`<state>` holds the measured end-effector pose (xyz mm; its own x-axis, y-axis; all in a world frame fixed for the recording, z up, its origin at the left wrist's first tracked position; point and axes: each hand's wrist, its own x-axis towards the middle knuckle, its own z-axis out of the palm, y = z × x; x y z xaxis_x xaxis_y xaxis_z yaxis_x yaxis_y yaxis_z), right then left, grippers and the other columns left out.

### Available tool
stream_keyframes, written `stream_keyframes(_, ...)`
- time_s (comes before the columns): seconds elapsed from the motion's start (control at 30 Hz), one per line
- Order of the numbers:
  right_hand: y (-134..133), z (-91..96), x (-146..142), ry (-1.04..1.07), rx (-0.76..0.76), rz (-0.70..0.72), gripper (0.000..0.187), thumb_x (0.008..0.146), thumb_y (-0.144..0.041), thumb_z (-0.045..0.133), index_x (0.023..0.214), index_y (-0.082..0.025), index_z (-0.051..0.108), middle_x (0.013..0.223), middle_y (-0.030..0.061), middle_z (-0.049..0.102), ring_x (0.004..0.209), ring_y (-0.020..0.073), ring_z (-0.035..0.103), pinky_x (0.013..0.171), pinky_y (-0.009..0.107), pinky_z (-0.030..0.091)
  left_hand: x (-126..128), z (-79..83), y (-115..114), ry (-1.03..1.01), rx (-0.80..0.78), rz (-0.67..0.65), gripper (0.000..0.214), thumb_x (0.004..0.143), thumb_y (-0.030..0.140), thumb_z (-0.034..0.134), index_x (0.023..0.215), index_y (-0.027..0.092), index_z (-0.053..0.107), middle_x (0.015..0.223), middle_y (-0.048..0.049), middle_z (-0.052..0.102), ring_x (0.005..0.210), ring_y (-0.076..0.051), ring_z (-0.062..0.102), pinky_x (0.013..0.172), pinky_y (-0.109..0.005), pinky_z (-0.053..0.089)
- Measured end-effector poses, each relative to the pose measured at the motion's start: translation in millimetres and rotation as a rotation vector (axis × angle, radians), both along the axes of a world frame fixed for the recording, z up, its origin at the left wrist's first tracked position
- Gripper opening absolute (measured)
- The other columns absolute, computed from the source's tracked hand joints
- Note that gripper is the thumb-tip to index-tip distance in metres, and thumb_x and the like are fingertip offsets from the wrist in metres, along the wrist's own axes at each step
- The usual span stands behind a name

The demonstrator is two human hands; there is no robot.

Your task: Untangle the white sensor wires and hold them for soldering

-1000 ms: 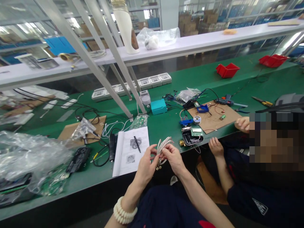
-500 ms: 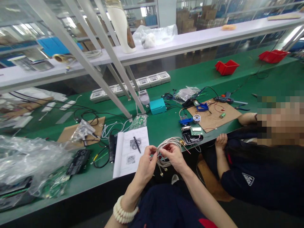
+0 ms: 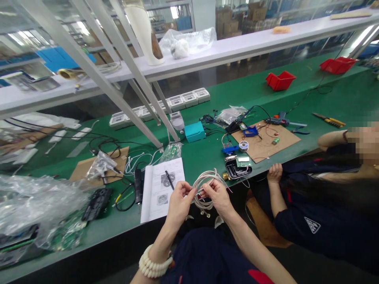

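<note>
Both hands meet over the near edge of the green worktop: the left hand, with a cream beaded bracelet at its wrist, has its fingers pinched closed on the left side of a coil of thin beige cable, and the right hand is curled closed on the coil's right side. The coil is held in the air between them, just off the worktop edge, with small brass connector ends hanging below it

Just beyond the left hand lies an open white printed booklet with a black pen resting on it. Left of the booklet sit a black cylindrical tool and a black flat circuit module, and farther left a heap of clear crumpled plastic wrap. Right of the coil a small black tray of parts sits near the edge, and a co-worker's hand rests at the edge beside it

Farther back come a brown cardboard sheet carrying wires and a solder spool, a teal plastic box, then a row of white rectangular housings. Two red plastic bins stand well apart at the far right, below a long white shelf
</note>
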<state>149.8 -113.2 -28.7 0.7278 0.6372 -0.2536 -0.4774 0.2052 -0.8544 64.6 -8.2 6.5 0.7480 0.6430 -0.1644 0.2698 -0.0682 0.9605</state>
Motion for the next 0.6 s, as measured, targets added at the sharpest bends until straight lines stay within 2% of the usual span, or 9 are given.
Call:
stream_keyframes(0.1, -0.3, -0.7, -0.4, 0.068, 0.041, -0.021, 0.031, 0.065, -0.041, 0.072, 0.073, -0.017, 0.055, 0.065, -0.0019, 0.064, 0.053, 0.0092, 0.058, 0.054, 0.022, 0.050, -0.7, -3.9, -0.6, -0.028, -0.186, 0.014, 0.037, 0.068, 0.035, 0.069, 0.077, 0.019, 0.037, 0.068, 0.0046, 0.052, 0.060, -0.009, 0.051, 0.059, -0.022, 0.040)
stream_keyframes(0.2, -0.4, 0.1, 1.4, 0.106, 0.052, 0.009, 0.031, 0.064, -0.038, 0.074, 0.077, -0.017, 0.055, 0.063, -0.0031, 0.063, 0.049, 0.0075, 0.055, 0.049, 0.019, 0.046, -2.4, -4.4, -2.5, -0.029, -0.211, 0.008, 0.039, 0.066, 0.035, 0.071, 0.077, 0.018, 0.037, 0.069, 0.0050, 0.052, 0.061, -0.009, 0.050, 0.059, -0.022, 0.041)
stream_keyframes(0.33, -4.0, 2.6, 3.7, 0.005, -0.012, 0.100, 0.026, 0.069, -0.039, 0.070, 0.073, -0.016, 0.059, 0.055, -0.0038, 0.059, 0.046, 0.0071, 0.051, 0.048, 0.019, 0.043, -4.9, -1.7, -3.9, -0.016, -0.287, -0.009, 0.041, 0.064, 0.036, 0.073, 0.078, 0.017, 0.040, 0.067, 0.0060, 0.052, 0.057, -0.006, 0.048, 0.056, -0.020, 0.040)
stream_keyframes(0.47, -12.7, 6.1, 2.5, -0.134, 0.024, 0.119, 0.021, 0.069, -0.036, 0.071, 0.074, -0.018, 0.064, 0.066, -0.0018, 0.064, 0.059, 0.0107, 0.057, 0.060, 0.024, 0.048, -4.9, 4.2, -5.3, -0.007, -0.422, 0.063, 0.049, 0.057, 0.039, 0.077, 0.077, 0.018, 0.037, 0.067, 0.0065, 0.055, 0.058, -0.008, 0.053, 0.058, -0.021, 0.043)
stream_keyframes(0.6, -22.4, 9.5, -1.2, -0.225, 0.104, 0.164, 0.014, 0.070, -0.033, 0.071, 0.073, -0.020, 0.067, 0.083, 0.0022, 0.069, 0.080, 0.0160, 0.062, 0.075, 0.030, 0.051, -3.3, 5.4, -7.8, -0.006, -0.448, 0.113, 0.051, 0.055, 0.039, 0.078, 0.077, 0.019, 0.037, 0.067, 0.0067, 0.056, 0.059, -0.009, 0.055, 0.059, -0.023, 0.046)
